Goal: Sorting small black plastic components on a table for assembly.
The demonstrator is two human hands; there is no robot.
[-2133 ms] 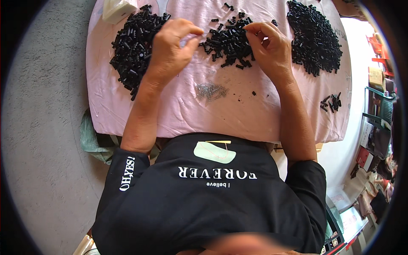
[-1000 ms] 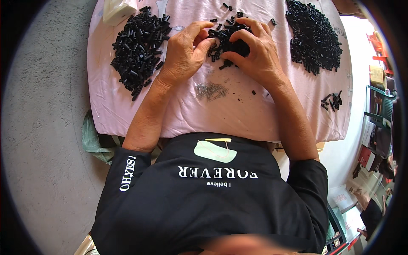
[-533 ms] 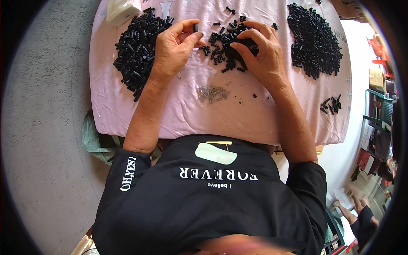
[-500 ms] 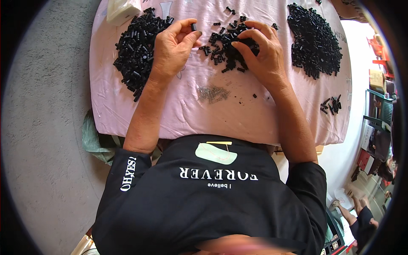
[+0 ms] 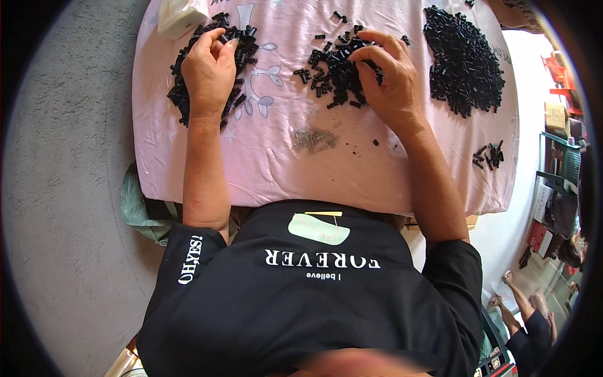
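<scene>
1. A person's left hand point(image 5: 208, 74) is hovering over the left heap point(image 5: 179, 100) of small black cylindrical pieces; thumb and forefinger are closing together and appear to be pinching one black piece point(image 5: 224, 39) at their tips.
2. The right hand point(image 5: 392, 81) is curling above the middle heap point(image 5: 336, 69), thumb and forefinger bending close together; whether they are gripping anything, I cannot tell.
3. Small silver metal parts point(image 5: 316, 139) are lying nearer the person's body on the pink cloth point(image 5: 282, 179).
4. A broad right heap point(image 5: 465, 63) of black pieces is spreading beyond the right hand, with a small cluster point(image 5: 490, 155) lying apart, nearer the body.
5. The work is looking unfinished, I judge: all three heaps are holding many pieces, the middle one seeming smallest. Which pieces are finished, the view is not revealing.
</scene>
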